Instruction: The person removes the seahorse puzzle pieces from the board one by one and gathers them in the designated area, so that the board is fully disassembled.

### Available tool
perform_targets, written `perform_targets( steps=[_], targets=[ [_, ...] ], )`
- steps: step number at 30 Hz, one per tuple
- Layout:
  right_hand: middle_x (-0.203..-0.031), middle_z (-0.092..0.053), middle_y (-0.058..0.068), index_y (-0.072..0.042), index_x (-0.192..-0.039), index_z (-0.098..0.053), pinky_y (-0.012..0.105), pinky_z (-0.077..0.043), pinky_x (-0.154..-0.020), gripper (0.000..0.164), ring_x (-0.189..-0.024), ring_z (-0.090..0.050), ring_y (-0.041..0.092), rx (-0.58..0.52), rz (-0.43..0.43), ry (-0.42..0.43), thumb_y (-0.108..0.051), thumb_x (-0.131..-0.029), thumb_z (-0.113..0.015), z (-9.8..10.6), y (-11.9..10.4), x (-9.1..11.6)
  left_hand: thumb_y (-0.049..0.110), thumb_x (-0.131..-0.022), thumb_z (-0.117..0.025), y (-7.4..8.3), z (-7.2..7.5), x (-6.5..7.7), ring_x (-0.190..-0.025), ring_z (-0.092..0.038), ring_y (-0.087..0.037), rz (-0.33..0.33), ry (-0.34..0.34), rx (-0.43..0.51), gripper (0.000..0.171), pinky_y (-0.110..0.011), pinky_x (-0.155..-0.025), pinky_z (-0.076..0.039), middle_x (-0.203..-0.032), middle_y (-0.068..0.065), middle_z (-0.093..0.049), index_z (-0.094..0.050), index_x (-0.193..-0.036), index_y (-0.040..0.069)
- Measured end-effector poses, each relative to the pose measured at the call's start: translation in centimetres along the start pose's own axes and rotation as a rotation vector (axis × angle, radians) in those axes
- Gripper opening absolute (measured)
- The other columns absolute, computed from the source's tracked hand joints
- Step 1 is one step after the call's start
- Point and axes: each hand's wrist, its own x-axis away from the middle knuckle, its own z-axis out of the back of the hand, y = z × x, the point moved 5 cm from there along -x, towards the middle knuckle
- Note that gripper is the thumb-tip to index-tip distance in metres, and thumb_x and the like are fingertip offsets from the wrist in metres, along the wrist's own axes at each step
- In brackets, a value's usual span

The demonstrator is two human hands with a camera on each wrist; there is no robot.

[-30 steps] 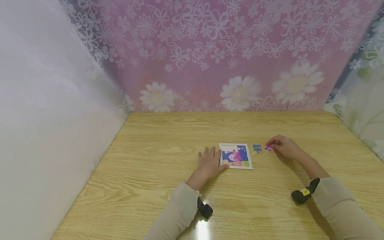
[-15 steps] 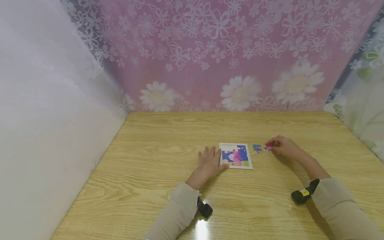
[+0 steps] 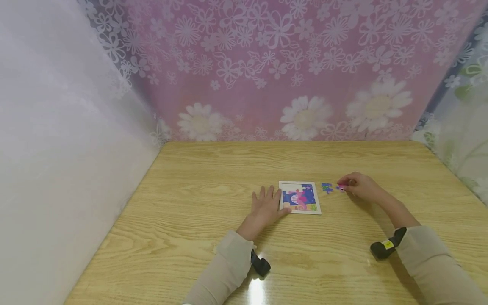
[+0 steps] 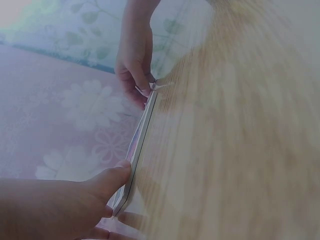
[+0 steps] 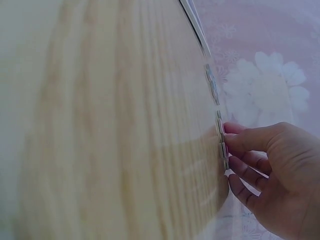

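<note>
The left hand [image 3: 264, 210] lies flat with its fingers straight and spread at the left side of a white-framed puzzle tray [image 3: 316, 198], its thumb on the near left corner of the frame; the tray sits face up on a wood-grain table [image 3: 183, 203], with blue and pink printed parts filling much of it and a pale unfilled area towards the upper left; just beyond its right edge lies a blue puzzle piece [image 3: 326, 187] with a green patch, apart from the frame; farther right, just beside that piece, a pink puzzle piece [image 3: 341, 188] (it bears a printed eye) is pinched at the right hand [image 3: 360, 187], whose thumb and fingers are bent about it; the right wrist view shows this piece low at the tabletop, partly hidden by the fingertips; both arms wear beige sleeves [image 3: 438, 254], each with a black wrist device [image 3: 382, 250] at the cuff, the right one carrying a yellow label; behind the table hangs a pink floral backdrop [image 3: 244, 93], with a whitish panel [image 3: 68, 148] along the left.
</note>
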Motion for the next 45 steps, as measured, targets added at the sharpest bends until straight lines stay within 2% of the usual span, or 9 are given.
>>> perform_targets(
  steps=[6,9,14,20,28,36,45],
  targets=[
    [-0.09,-0.058,0.013,0.006,-0.103,-0.063,0.029,-0.044,-0.053,0.018,-0.066,-0.051,0.019,-0.019,-0.025,0.004,0.002,-0.086,-0.057,0.3,-0.1,0.1,0.059,-0.089,-0.042,0.1,0.2,0.1,-0.135,-0.017,-0.033,-0.004,0.001,0.006,0.072,-0.055,-0.103,-0.018,-0.148,-0.009,-0.024,-0.029,-0.146,0.017],
    [-0.092,-0.059,0.014,0.004,-0.103,-0.063,0.031,-0.044,-0.055,0.018,-0.072,-0.053,0.022,-0.008,-0.016,0.033,-0.003,-0.089,-0.055,0.9,-0.4,0.3,0.058,-0.089,-0.043,0.2,0.2,0.1,-0.135,-0.016,-0.033,-0.007,-0.004,0.011,0.072,-0.055,-0.103,-0.018,-0.148,-0.009,-0.024,-0.029,-0.146,0.017],
    [-0.101,-0.056,0.019,0.003,-0.107,-0.062,0.036,-0.045,-0.062,0.02,-0.087,-0.052,0.031,0.01,0.062,0.075,-0.007,-0.093,-0.052,2.0,-1.7,0.1,0.059,-0.089,-0.042,0.1,0.0,0.1,-0.135,-0.016,-0.032,0.002,-0.012,0.004,0.072,-0.054,-0.103,-0.017,-0.149,-0.008,-0.023,-0.028,-0.146,0.017],
    [-0.101,-0.058,0.017,0.001,-0.109,-0.062,0.036,-0.045,-0.061,0.02,-0.088,-0.053,0.031,0.025,0.125,0.079,-0.008,-0.094,-0.053,2.3,-4.0,-0.7,0.061,-0.089,-0.04,-0.1,-0.1,0.0,-0.135,-0.016,-0.032,0.006,-0.013,-0.011,0.072,-0.054,-0.103,-0.018,-0.149,-0.008,-0.023,-0.027,-0.146,0.018],
    [-0.098,-0.058,0.018,0.005,-0.105,-0.063,0.033,-0.045,-0.059,0.018,-0.083,-0.054,0.029,-0.007,0.182,0.049,0.001,-0.089,-0.056,0.7,-6.9,-1.8,0.06,-0.089,-0.041,-0.2,-0.1,0.0,-0.135,-0.016,-0.033,-0.003,-0.001,0.009,0.073,-0.055,-0.103,-0.017,-0.149,-0.009,-0.023,-0.028,-0.146,0.017],
    [-0.099,-0.059,0.016,0.004,-0.104,-0.064,0.033,-0.046,-0.063,0.019,-0.084,-0.053,0.028,-0.019,0.202,0.035,0.004,-0.087,-0.057,-1.6,-8.0,-2.8,0.062,-0.088,-0.039,-0.1,-0.2,-0.2,-0.135,-0.017,-0.032,0.002,0.0,-0.026,0.074,-0.054,-0.102,-0.019,-0.148,-0.008,-0.024,-0.028,-0.146,0.018],
    [-0.096,-0.058,0.014,0.002,-0.1,-0.065,0.032,-0.045,-0.063,0.017,-0.084,-0.052,0.027,-0.075,0.132,-0.01,0.004,-0.085,-0.057,-3.5,-8.9,-3.1,0.062,-0.088,-0.04,0.0,-0.2,-0.3,-0.134,-0.017,-0.032,0.009,-0.005,-0.029,0.074,-0.054,-0.102,-0.019,-0.148,-0.008,-0.024,-0.028,-0.146,0.018]
  ],
)
